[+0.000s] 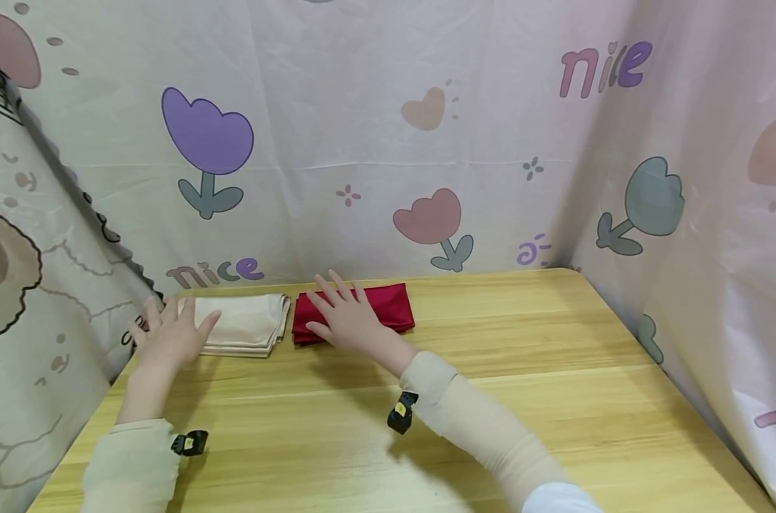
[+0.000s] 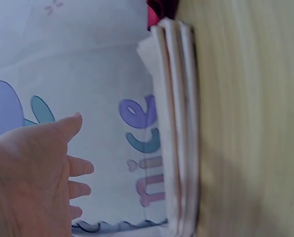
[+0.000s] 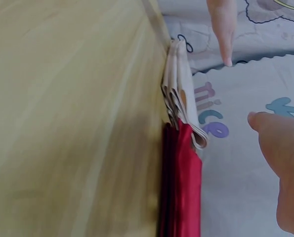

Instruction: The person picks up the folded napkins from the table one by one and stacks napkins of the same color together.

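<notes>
A cream folded cloth (image 1: 243, 322) lies at the back left of the wooden table, in several stacked layers. Beside it on the right is a folded red cloth (image 1: 389, 306) with a satiny sheen. My left hand (image 1: 169, 338) hovers over the left end of the cream cloth, fingers spread. Above the red cloth, my right hand (image 1: 352, 320) has its fingers extended and covers part of it from the head view. Both wrist views show a gap between each hand and the cloths. Neither hand holds anything.
The wooden table (image 1: 522, 399) extends to the front and right. A patterned curtain (image 1: 336, 85) with flowers and lettering hangs behind it and on both sides. Each wrist carries a small black device on a strap, such as the right one (image 1: 402, 413).
</notes>
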{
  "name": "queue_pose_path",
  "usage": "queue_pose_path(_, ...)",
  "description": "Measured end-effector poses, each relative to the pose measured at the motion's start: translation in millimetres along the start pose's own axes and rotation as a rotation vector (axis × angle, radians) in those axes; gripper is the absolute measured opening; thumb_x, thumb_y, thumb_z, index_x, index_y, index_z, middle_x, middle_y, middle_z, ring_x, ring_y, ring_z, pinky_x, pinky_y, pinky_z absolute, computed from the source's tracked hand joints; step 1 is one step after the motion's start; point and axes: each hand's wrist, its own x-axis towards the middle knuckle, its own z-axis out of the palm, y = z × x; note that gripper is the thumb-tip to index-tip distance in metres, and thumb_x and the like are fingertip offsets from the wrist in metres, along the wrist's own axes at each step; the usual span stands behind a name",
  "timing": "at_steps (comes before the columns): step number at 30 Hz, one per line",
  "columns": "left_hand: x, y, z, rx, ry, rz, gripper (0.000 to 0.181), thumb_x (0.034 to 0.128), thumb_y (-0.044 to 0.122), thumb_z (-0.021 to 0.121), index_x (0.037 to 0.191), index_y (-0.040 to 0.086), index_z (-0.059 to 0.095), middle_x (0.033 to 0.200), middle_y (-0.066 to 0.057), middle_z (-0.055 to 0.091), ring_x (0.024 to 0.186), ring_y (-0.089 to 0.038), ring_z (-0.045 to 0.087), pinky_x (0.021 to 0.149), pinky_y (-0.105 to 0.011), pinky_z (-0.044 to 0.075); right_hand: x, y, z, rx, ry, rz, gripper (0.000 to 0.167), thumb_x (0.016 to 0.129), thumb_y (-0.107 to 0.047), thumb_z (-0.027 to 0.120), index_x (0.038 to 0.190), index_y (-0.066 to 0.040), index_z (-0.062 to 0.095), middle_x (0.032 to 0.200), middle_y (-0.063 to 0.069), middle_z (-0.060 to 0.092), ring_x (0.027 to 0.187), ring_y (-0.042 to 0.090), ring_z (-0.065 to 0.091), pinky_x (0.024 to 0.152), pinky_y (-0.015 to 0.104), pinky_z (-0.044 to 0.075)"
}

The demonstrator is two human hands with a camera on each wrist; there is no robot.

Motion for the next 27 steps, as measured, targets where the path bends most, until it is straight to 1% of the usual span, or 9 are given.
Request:
queue_pose_path(2, -1.6, 5.0, -3.3, 0.007, 0.013, 0.012, 0.095, 0.1037, 0.071, 0.019, 0.162, -0.004, 0.011, 0.164, -0.04, -0.003, 0.15, -0.061, -0.021, 0.109, -0.086, -0.011, -3.9, 5, -5, -0.003, 0.009, -0.002, 0.065, 0.108, -0.057, 0.037, 0.165, -0.028, 0.027, 0.177, 0.0, 0.009, 0.164, 0.025, 0.001, 0.131, 0.054, 0.014)
queue_pose_path(7, -5.8, 19.1, -11.3, 0.016, 0.024, 0.036, 0.093, 0.1038, 0.07, 0.019, 0.163, -0.001, 0.01, 0.166, -0.037, -0.006, 0.15, -0.059, -0.023, 0.108, -0.086, -0.014, -14.7, 17, -17, 0.003, 0.028, 0.004, 0.065, 0.107, -0.056, 0.041, 0.164, -0.028, 0.029, 0.176, 0.001, 0.011, 0.164, 0.026, 0.003, 0.131, 0.055, 0.015)
queue_pose_path(12, -10.0, 33.8, -12.4, 0.04, 0.032, 0.044, 0.093, 0.1032, 0.072, 0.018, 0.164, 0.001, 0.01, 0.167, -0.034, -0.008, 0.151, -0.058, -0.021, 0.111, -0.083, -0.015, -26.9, 30, -22, 0.01, 0.048, 0.011, 0.064, 0.107, -0.055, 0.043, 0.163, -0.027, 0.031, 0.176, 0.003, 0.013, 0.164, 0.028, 0.006, 0.131, 0.056, 0.014)
queue_pose_path(16, -15.2, 48.7, -14.1, 0.049, 0.04, 0.062, 0.091, 0.1039, 0.07, 0.021, 0.165, 0.004, 0.01, 0.168, -0.032, -0.007, 0.153, -0.056, -0.019, 0.112, -0.081, -0.017, -38.3, 40, -26, 0.022, 0.069, 0.013, 0.063, 0.107, -0.053, 0.045, 0.162, -0.025, 0.034, 0.175, 0.004, 0.016, 0.163, 0.03, 0.007, 0.13, 0.056, 0.013)
queue_pose_path(21, -21.7, 67.2, -19.5, 0.028, 0.043, 0.097, 0.089, 0.1048, 0.068, 0.023, 0.165, 0.005, 0.01, 0.169, -0.032, -0.005, 0.154, -0.055, -0.018, 0.111, -0.082, -0.018, -53.3, 51, -29, 0.063, 0.116, 0.019, 0.061, 0.106, -0.048, 0.051, 0.16, -0.022, 0.04, 0.174, 0.007, 0.021, 0.163, 0.032, 0.01, 0.129, 0.058, 0.013)
queue_pose_path(27, -21.0, 84.2, -24.4, -0.003, 0.055, 0.12, 0.088, 0.1046, 0.069, 0.025, 0.165, 0.006, 0.012, 0.169, -0.031, -0.004, 0.155, -0.055, -0.018, 0.112, -0.083, -0.014, -68.4, 65, -30, 0.089, 0.118, 0.039, 0.062, 0.106, -0.048, 0.052, 0.16, -0.021, 0.039, 0.174, 0.008, 0.018, 0.163, 0.032, 0.008, 0.129, 0.06, 0.012)
